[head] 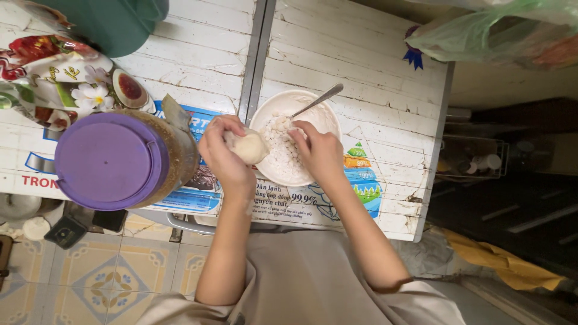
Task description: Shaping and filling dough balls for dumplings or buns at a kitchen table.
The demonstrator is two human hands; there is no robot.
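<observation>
My left hand (223, 153) cups a pale ball of dough (248, 147) just left of a white bowl (323, 111). The bowl stands on a white wooden table (367, 66) and holds white flour with several small white lumps (282, 150). My right hand (319, 150) reaches into the bowl, its fingertips down among the lumps. A metal spoon (319, 99) leans in the bowl with its handle pointing to the upper right.
A large jar with a purple lid (108, 159) stands close to the left of my left hand. A flower-printed packet (60, 84) and a green container (114, 21) lie behind it. A plastic bag (494, 30) sits at the upper right. Tiled floor (108, 277) shows below.
</observation>
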